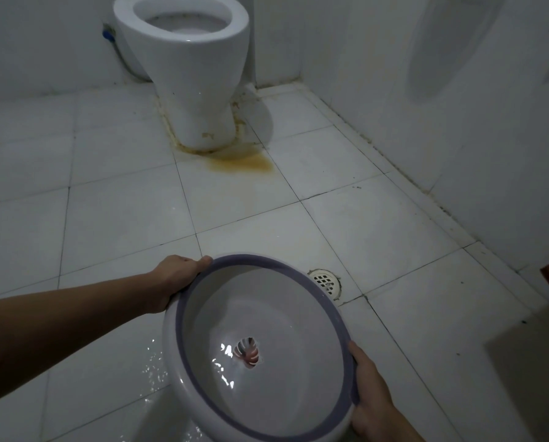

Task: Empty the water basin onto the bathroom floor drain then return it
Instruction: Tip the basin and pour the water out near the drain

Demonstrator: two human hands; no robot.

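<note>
Both hands hold a round white basin (267, 339) with a purple-grey rim, tilted so its open mouth faces the camera, low over the tiled bathroom floor (378, 218). The left hand (174, 279) clasps the rim at its upper left: the thumb lies along the top of the rim, and the fingers (161, 304) curl behind the outer wall, mostly hidden. The right hand (372, 397) clasps the opposite lower right edge, thumb pressed over the rim on the inner side, the rest of the hand wrapped under and behind the wall. Both grips are closed tight on the basin, with no gap showing.

Inside the bowl a small striped pattern sits at the centre of the bottom, with bright wet glints just left of it. The floor drain (325, 281), a round white grate, lies just beyond the basin's upper right rim, partly covered by it. Wet patches gleam on the tiles left of the basin. A white toilet (187, 68) stands well away near the far wall, with a yellow-brown stain (244, 161) at its foot.
</note>
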